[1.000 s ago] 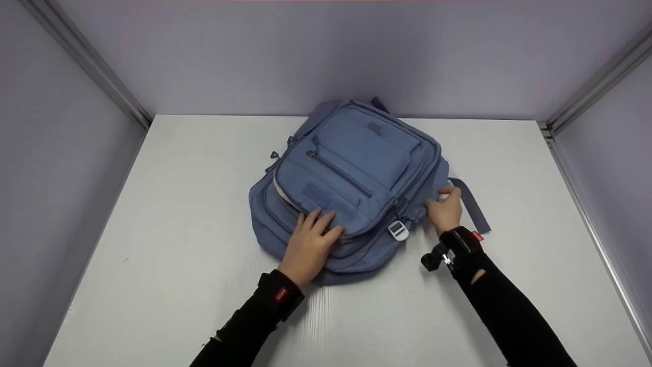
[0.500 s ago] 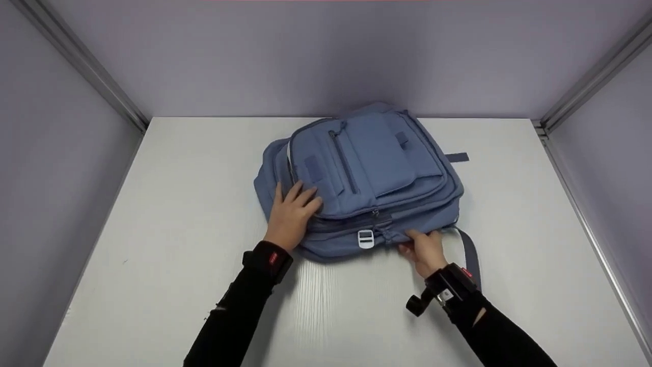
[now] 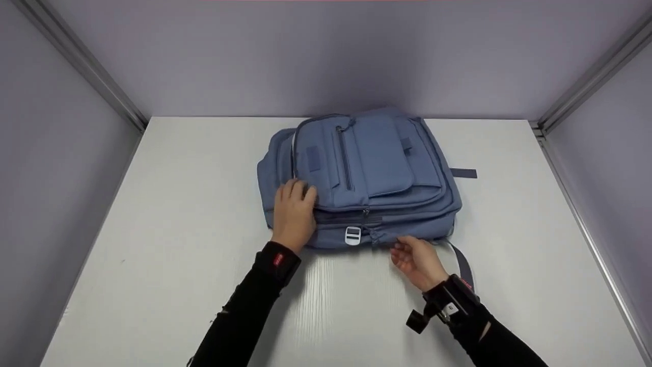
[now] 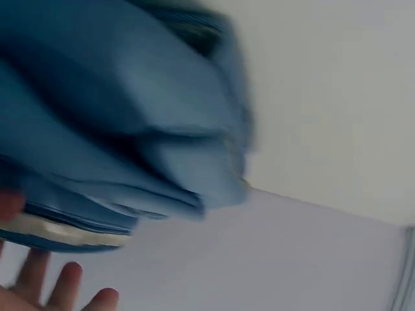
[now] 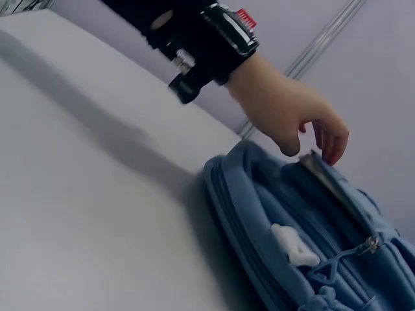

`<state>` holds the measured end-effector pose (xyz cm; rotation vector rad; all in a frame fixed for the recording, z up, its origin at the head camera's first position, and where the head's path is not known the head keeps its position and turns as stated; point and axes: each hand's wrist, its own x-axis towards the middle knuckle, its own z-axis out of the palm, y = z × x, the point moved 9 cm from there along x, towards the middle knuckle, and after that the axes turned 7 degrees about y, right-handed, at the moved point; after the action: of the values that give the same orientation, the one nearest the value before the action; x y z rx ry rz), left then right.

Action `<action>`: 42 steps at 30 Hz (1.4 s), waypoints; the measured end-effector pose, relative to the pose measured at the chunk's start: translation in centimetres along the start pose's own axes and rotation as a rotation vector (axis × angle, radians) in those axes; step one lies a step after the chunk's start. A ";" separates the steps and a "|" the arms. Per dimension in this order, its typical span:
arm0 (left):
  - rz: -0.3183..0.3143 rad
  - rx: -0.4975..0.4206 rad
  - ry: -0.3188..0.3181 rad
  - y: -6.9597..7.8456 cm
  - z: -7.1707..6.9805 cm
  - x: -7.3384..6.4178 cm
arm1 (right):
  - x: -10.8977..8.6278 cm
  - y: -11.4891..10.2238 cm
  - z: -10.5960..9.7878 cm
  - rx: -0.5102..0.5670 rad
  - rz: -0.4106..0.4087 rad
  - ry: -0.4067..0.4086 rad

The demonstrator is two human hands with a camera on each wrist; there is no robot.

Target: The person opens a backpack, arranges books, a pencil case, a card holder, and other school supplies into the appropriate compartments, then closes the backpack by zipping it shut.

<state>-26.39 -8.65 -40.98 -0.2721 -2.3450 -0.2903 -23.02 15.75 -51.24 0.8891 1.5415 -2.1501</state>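
A blue backpack point(image 3: 379, 158) lies front side up on a white table. Its front compartment is unzipped at the left end, where a pale lining edge point(image 4: 61, 231) shows. My left hand point(image 3: 293, 216) is at that opening; in the right wrist view its thumb and bent fingers straddle the compartment's edge. In the left wrist view several fingers point(image 4: 65, 285) show below the pale edge. My right hand point(image 3: 420, 262) is at the bag's near side, thumb by the fabric and fingers loosely bent with nothing in them. A white buckle point(image 3: 352, 235) hangs between the hands.
Dark straps point(image 3: 463, 173) stick out to the right of the bag, one beside my right wrist. The back wall point(image 3: 326, 56) rises right behind the bag. Side walls bound the white table point(image 3: 193, 204) left and right.
The backpack has turned counterclockwise, its near side now roughly along the table's front. My left hand has curled over the compartment edge. The right hand has moved nearer me and loosened from the bag.
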 end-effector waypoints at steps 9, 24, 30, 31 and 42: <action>-0.074 -0.055 -0.186 7.8 1.8 -1.1 | -1.1 -2.7 1.8 0.077 -0.008 -0.061; -0.272 -0.044 -0.134 8.0 3.3 -1.7 | 2.0 -3.4 5.3 0.075 0.034 -0.078; -0.304 -0.247 -0.181 8.1 3.6 -1.8 | 3.2 -3.7 5.3 0.069 -0.013 -0.005; -0.322 -0.281 -0.208 8.1 3.7 -1.9 | 3.3 -3.8 5.2 0.064 -0.022 0.004; -0.290 -0.138 -0.298 6.2 2.4 -3.0 | 4.5 -5.2 3.6 -0.064 -0.112 0.040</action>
<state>-24.15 -2.44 -44.02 -0.0397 -2.6653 -0.5879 -30.56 14.50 -49.77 0.8485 1.7078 -2.1581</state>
